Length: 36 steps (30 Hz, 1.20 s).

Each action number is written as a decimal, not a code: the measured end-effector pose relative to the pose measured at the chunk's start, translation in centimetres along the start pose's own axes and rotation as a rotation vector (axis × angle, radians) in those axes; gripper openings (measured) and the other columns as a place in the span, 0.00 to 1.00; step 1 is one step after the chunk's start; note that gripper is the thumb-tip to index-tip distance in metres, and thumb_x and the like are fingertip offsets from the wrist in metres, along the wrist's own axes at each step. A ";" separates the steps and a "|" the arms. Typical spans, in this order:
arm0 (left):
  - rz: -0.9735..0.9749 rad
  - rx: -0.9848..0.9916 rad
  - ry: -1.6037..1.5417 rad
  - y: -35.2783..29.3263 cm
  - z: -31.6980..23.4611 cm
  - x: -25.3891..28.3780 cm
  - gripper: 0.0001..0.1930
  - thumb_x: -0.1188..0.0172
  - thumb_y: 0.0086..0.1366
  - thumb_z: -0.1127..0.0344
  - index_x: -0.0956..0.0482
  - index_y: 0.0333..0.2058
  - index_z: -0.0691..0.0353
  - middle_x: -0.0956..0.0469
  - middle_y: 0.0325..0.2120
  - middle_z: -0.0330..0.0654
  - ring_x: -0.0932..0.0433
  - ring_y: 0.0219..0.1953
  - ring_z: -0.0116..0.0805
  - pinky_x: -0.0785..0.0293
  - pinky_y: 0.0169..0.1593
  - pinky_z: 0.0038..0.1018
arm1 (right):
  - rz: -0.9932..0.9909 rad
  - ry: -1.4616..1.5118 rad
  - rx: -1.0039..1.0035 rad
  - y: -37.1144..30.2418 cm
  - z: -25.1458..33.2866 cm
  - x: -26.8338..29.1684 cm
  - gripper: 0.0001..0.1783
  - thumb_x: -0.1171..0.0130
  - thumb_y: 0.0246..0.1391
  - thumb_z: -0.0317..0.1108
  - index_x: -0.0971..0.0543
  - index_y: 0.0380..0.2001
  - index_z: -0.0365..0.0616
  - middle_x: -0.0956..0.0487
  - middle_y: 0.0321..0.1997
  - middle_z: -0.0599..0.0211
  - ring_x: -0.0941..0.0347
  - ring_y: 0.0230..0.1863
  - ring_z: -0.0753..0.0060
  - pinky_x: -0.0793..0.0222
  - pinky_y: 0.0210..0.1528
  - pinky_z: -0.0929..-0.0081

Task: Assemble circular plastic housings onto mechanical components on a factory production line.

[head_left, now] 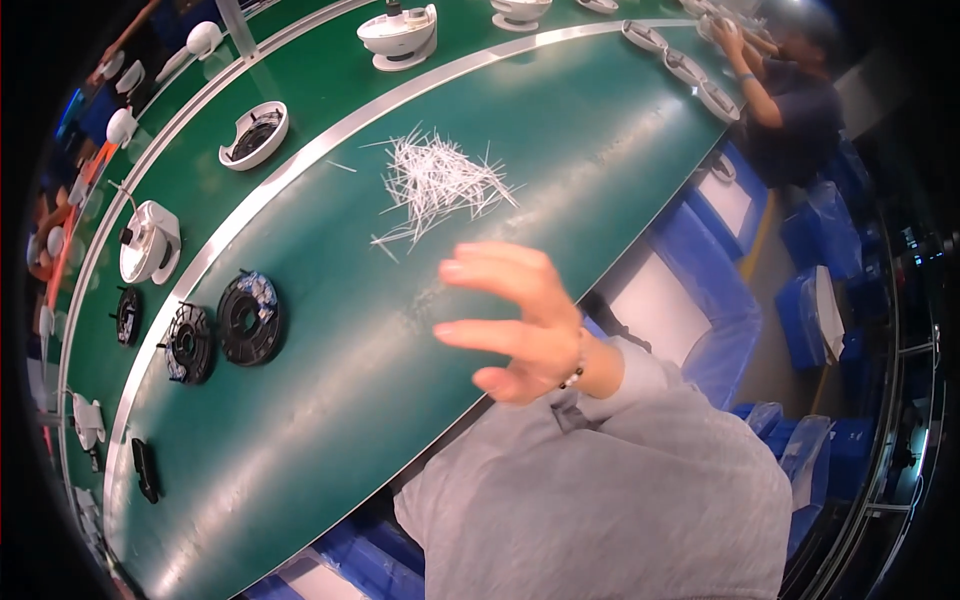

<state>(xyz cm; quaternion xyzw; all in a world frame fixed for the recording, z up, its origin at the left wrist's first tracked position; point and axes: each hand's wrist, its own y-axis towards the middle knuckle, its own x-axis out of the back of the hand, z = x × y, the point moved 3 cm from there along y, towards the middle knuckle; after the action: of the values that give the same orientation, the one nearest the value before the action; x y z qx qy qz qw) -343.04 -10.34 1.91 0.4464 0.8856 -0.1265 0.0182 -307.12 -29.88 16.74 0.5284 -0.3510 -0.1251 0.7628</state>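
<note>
"Which hand is that above the green worktop [350, 370]?"

"The right hand [535, 320], reaching in from the right, a beaded bracelet [573, 376] at its wrist. The fingers are spread and gently curved, thumb apart on the near side, gripping nothing I can see. Whatever lies beneath the palm is hidden."

"And the left?"

"Out of my sight, so I can't tell how its fingers are."

"Where are the thin white strips [440, 180]?"

"In a loose heap on the worktop, just beyond the fingertips, too tangled to count. One stray strip [341, 166] lies to the left."

"Those black discs?"

"The left disc [188, 346] sits near the right disc [238, 335]. There's something bluish and shiny on the right one that I can't make out."

"The person [800, 120] at far right?"

"Blurred, busy with something pale I can't identify."

"Any labels?"

"Any marking on the white housing [398, 38] at the far side is too small to read from here."
</note>
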 end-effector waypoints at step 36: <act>-0.294 -0.220 0.486 43.4 -12.6 -22.9 0.40 0.42 0.41 0.54 0.42 0.51 0.71 0.35 0.45 0.61 0.35 0.49 0.51 0.38 0.52 0.32 | -0.541 0.400 -1.090 -6.2 -29.1 5.7 0.24 0.62 0.58 0.44 0.39 0.51 0.37 0.35 0.51 0.63 0.40 0.52 0.73 0.47 0.54 0.75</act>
<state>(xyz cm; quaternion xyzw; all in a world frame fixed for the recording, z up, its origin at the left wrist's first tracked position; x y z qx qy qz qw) -293.78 -0.62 8.42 0.3262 0.9275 0.0793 -0.1645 -282.47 -14.67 7.81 0.1478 0.0578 -0.3728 0.9142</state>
